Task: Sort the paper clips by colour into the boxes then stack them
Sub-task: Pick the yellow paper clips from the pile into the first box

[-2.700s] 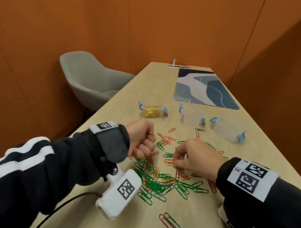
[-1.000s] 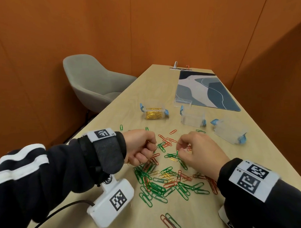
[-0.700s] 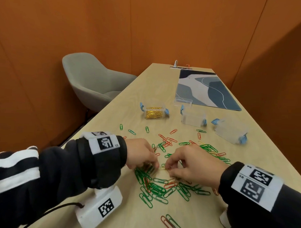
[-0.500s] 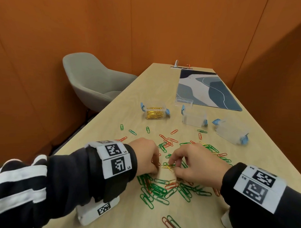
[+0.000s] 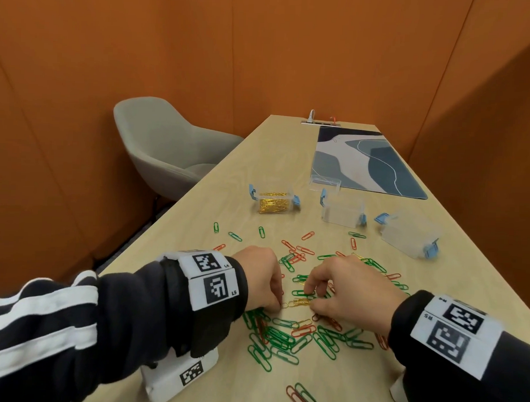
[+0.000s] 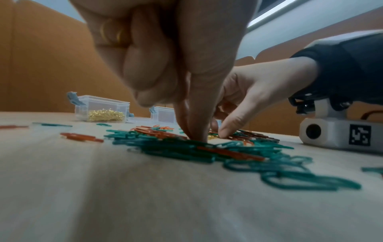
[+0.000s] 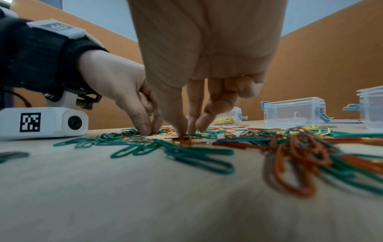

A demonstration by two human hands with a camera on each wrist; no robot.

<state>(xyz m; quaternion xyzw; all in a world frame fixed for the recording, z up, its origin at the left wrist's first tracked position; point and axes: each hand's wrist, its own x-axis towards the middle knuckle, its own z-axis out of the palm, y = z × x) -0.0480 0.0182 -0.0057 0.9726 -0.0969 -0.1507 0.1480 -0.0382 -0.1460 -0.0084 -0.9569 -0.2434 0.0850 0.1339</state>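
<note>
A loose pile of green and red paper clips (image 5: 283, 336) lies on the wooden table (image 5: 259, 158) in front of me. Both hands are down on it. My left hand (image 5: 279, 303) keeps several gold clips (image 6: 110, 34) in its curled fingers while its thumb and forefinger press on the table at one end of some gold clips (image 5: 296, 302). My right hand (image 5: 310, 298) pinches the other end of them, with its thumb tip on a gold clip (image 7: 183, 140). Behind the pile stand a clear box of gold clips (image 5: 272, 201) and two empty clear boxes (image 5: 343, 212), (image 5: 410, 233).
A loose clear lid (image 5: 324, 183) lies behind the middle box, at the near edge of a blue patterned mat (image 5: 364, 162). Single clips (image 5: 235, 236) are scattered left of the pile. A grey chair (image 5: 169, 146) stands by the table's left edge.
Both hands came down from just above the pile onto the table. Their fingertips now meet at the gold clips in its middle.
</note>
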